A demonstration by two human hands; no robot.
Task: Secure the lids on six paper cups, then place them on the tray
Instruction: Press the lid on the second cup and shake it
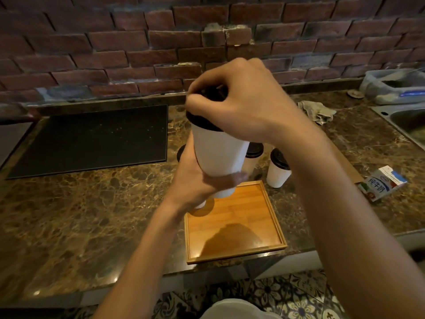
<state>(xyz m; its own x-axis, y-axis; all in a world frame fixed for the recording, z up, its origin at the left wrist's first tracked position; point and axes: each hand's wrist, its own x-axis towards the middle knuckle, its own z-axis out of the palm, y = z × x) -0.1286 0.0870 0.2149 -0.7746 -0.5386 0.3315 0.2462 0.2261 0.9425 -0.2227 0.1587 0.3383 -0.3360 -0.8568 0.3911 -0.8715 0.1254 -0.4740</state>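
1. Held item. White paper cup (218, 153) w/ black plastic lid (202, 122) is off the surface, held in the air over the far edge of the square wooden tray (248, 203). Cup is tilted, top leaning left.

2. L hand (195, 180). Fingers and thumb are wrapped round the lower part of the cup wall, clamped on it. Grip area is motion-blurred.

3. R hand (241, 102). Comes down from above, fingers curled over the lid, fingertips pinching its rim on the far-left side. Whether the lid is fully seated cannot be told; the hand covers most of it.

4. Tray. Sits on the brown marble countertop (92, 215), at its front edge, approx. centre. A white cup base (200, 204) shows at the tray's far-left corner, under the L wrist; the rest is hidden.

5. Other cups, all on the countertop beyond the tray's far edge:
- lidded white cup (277, 173), just off the far-right corner;
- second lidded cup (250, 160), behind the held cup, partly hidden;
- a dark lid edge (180, 154) left of the held cup, mostly hidden.

6. Surroundings. Black rectangular mat (92, 141) at far left; milk carton (381, 183) lying on its side toward the right edge; crumpled grey cloth (317, 111) at far right, near the steel sink (409, 125).
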